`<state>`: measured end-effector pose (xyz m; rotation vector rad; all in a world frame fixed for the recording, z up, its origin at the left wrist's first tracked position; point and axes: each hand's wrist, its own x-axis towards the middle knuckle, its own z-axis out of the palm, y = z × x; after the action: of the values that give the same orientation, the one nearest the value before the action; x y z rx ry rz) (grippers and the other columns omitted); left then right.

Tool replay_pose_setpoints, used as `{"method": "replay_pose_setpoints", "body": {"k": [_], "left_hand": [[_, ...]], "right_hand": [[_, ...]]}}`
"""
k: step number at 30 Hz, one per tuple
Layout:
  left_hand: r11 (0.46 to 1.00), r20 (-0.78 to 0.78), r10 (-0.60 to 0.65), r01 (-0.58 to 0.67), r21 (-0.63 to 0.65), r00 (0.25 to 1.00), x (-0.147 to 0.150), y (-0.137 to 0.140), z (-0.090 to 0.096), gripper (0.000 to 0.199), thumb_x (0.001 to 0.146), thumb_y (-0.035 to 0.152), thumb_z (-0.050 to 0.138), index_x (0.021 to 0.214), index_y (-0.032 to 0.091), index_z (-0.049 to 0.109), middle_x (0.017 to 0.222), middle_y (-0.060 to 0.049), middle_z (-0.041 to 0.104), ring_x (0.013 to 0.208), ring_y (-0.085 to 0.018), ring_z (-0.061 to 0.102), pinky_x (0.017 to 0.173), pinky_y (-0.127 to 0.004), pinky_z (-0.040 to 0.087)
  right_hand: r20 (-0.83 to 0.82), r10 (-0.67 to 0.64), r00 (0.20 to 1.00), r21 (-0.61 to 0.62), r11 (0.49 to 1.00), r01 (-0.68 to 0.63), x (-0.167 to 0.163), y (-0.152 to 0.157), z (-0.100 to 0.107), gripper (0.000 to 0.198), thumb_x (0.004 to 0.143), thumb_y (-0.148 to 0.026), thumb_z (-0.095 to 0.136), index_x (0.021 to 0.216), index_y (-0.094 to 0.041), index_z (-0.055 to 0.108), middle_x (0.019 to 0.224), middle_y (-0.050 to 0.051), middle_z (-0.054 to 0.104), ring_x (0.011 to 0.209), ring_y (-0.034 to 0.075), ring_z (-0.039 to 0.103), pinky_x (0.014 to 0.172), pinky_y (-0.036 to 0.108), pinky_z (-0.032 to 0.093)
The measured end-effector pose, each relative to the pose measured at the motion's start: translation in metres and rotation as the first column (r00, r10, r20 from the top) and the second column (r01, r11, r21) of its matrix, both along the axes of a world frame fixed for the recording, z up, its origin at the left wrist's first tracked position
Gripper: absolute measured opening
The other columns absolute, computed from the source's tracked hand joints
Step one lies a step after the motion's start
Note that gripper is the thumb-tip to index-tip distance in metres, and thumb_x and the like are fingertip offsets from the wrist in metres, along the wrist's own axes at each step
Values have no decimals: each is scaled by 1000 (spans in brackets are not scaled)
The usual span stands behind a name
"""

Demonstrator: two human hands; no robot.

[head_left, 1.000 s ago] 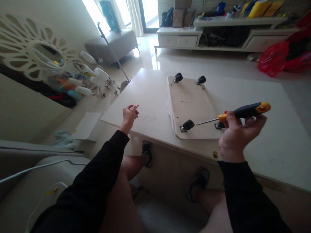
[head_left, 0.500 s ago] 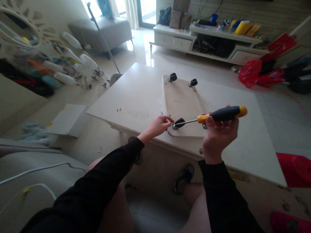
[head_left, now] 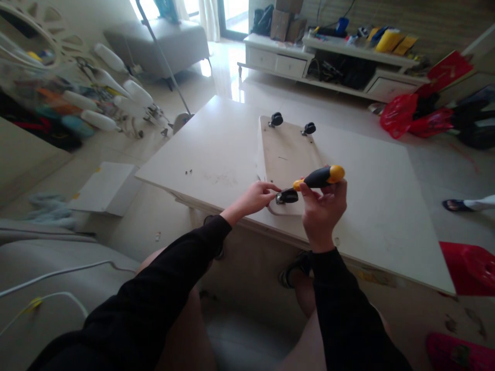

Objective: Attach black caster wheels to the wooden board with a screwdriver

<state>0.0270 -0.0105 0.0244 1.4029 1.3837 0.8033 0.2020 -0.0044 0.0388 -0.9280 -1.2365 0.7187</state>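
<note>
A pale board lies on the white table, its casters facing up. My right hand is wrapped round a yellow-and-black screwdriver, whose shaft slants left to the near-left caster. My left hand reaches to the metal mount of that caster, index finger stretched forward and the others curled. Whatever its fingertips pinch is too small to make out. At the board's far end stand two more black casters, one on the left and one on the right. My right hand covers the board's near-right corner.
Small dark screws lie on the white table left of the board. Beyond it stands a low cabinet with clutter on top. A white box sits on the floor at left. Another person's foot shows at right.
My right hand and the screwdriver have moved left, and the shaft is now steeper to my view. The near caster's wheel has swivelled. A person's foot has appeared at right.
</note>
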Motion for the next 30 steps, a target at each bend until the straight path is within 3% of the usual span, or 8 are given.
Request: {"method": "replay_pose_setpoints", "body": {"k": [5,14,20,30], "left_hand": [[1000,6,0,0,10,1000,-4,0,1,44,83,10,57,120,11,80,61,3,58,52,-11,46,54,-25,35],[997,-74,34,-29,74,997,-4,1,-6,32,86,12,59,109,14,81,69,-1,67,56,-11,49,58,-27,38],[995,-74,34,-28,93,997,-3,2,-4,29,88,13,60,107,14,82,67,-1,65,56,-11,50,59,-27,38],[989,-44,14,-8,147,999,-3,6,-10,25,86,16,65,104,15,82,75,-1,68,59,-10,55,60,-24,43]], "right_hand": [[71,-52,996,-34,998,55,-6,7,0,50,75,-37,90,117,-27,65,112,2,72,93,17,76,67,24,66],[94,-75,993,-39,996,79,-5,6,1,52,78,-38,88,123,-28,64,115,3,71,94,17,74,67,25,63],[83,-89,993,-37,995,92,-4,9,4,48,76,-38,89,117,-26,64,103,1,73,87,16,76,62,23,61],[78,-28,997,-48,998,32,-7,10,2,49,83,-37,85,124,-26,62,107,2,78,94,19,80,80,33,69]]}}
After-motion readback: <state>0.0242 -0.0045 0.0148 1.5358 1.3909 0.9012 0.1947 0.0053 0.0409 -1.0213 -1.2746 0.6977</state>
